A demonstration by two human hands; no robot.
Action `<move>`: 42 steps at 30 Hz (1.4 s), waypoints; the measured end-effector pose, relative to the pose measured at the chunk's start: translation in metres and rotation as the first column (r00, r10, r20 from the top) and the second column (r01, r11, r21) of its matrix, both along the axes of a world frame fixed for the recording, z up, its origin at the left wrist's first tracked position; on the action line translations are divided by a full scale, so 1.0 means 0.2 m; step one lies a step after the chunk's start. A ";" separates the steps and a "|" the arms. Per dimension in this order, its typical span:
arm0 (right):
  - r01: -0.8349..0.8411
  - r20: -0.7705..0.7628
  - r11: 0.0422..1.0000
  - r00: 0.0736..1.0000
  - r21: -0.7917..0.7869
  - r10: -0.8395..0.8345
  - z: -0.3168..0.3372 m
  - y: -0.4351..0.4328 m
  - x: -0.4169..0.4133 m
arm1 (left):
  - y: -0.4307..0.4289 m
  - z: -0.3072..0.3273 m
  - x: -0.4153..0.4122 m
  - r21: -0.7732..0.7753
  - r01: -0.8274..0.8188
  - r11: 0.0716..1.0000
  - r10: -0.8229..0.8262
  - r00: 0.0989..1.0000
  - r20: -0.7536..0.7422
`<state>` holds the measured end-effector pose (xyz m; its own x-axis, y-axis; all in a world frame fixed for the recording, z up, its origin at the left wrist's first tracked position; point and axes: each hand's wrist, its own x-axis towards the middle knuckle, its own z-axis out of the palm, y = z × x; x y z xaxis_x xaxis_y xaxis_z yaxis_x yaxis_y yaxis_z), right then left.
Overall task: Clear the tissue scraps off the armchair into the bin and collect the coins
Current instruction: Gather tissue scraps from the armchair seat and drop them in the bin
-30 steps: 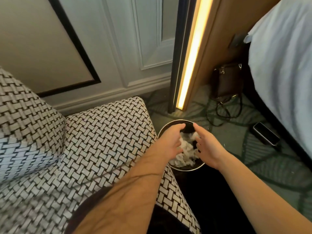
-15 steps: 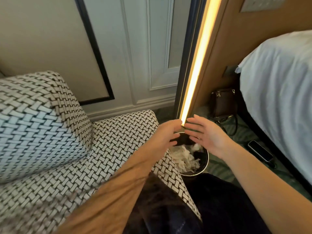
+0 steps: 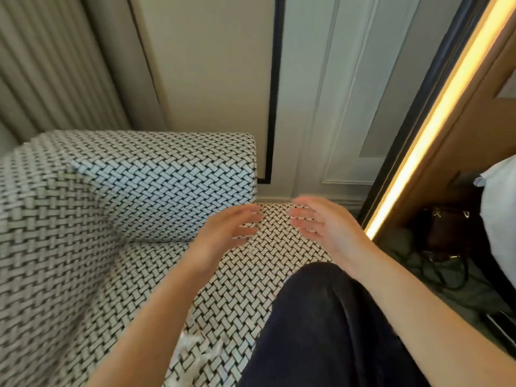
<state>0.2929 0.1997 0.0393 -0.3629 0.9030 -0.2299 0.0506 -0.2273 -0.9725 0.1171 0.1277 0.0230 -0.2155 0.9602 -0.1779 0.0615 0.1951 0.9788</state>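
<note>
The armchair (image 3: 145,275) has black-and-white woven upholstery and fills the left and middle of the view. My left hand (image 3: 226,236) and my right hand (image 3: 326,227) hover above the far end of its seat, palms facing each other, fingers spread and holding nothing. Both hands are blurred. White tissue scraps (image 3: 203,350) lie on the seat near the bottom edge, below my left forearm and beside my dark-trousered knee (image 3: 321,317). The bin is out of view. I see no coins.
The chair's back cushion (image 3: 167,182) rises at the left, with a curtain (image 3: 55,65) behind it. A lit vertical strip (image 3: 435,121) edges a wooden panel at the right. A dark handbag (image 3: 446,227) sits on the floor beside white bedding (image 3: 499,213).
The view swung left and up, away from the bin, which has left the frame. Both hands rose from over the bin to above the chair seat, empty and spread.
</note>
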 end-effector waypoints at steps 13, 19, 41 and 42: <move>-0.193 0.037 0.974 0.979 -0.116 0.198 -0.51 -0.60 -0.57 | -0.93 -0.41 -0.36 -0.112 -0.637 0.763 0.634 0.771 -0.060; -0.442 0.508 0.846 0.824 0.299 0.252 -0.75 -0.75 -0.56 | -1.14 -0.57 -0.29 -0.160 -0.743 0.650 0.741 0.666 -0.084; -0.818 0.654 0.516 0.539 0.254 0.532 -0.83 -0.86 -0.53 | -1.01 -0.69 -0.27 -0.147 -0.719 0.679 0.642 0.679 -0.357; -0.766 0.588 0.595 0.604 0.242 0.538 -0.82 -0.84 -0.53 | -0.99 -0.70 -0.28 -0.157 -0.694 0.702 0.589 0.691 -0.420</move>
<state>0.1867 0.0310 -0.1252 -0.8605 0.4795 -0.1723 0.4185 0.4724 -0.7757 0.0613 -0.0699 -0.1175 -0.8515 0.4763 -0.2192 0.1049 0.5644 0.8188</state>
